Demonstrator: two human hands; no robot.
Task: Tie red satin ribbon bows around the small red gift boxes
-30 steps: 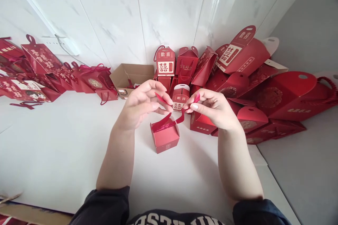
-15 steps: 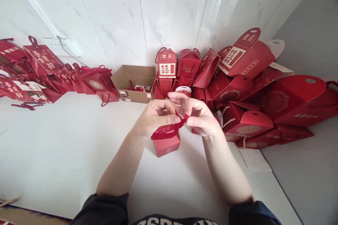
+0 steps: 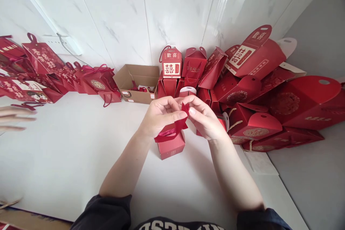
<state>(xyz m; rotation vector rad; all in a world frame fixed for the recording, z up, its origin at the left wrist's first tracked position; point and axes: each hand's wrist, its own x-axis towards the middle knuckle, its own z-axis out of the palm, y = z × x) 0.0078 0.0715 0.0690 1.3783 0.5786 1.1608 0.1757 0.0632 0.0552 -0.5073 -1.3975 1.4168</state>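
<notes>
A small red gift box [image 3: 172, 147] stands on the white table in front of me. Just above it, a dark red ribbon [image 3: 181, 124] is gathered between my two hands. My left hand [image 3: 163, 115] pinches the ribbon between thumb and fingers. From the other side, my right hand [image 3: 202, 116] pinches the ribbon too, its thumb close to my left thumb. Part of the ribbon hangs down over the top of the box. The fingers hide the exact fold of the ribbon and the back of the box.
An open cardboard box [image 3: 137, 95] with red bits inside stands against the tiled wall. Many red gift boxes [image 3: 256, 100] are piled at the right, more red boxes [image 3: 43, 61] at the left. Another person's hand [image 3: 17, 118] reaches in at the left edge.
The ribbon's end now stands up between my fingertips, and more of it hangs below. Another person's hand has come in at the left edge. The red box has stayed in place.
</notes>
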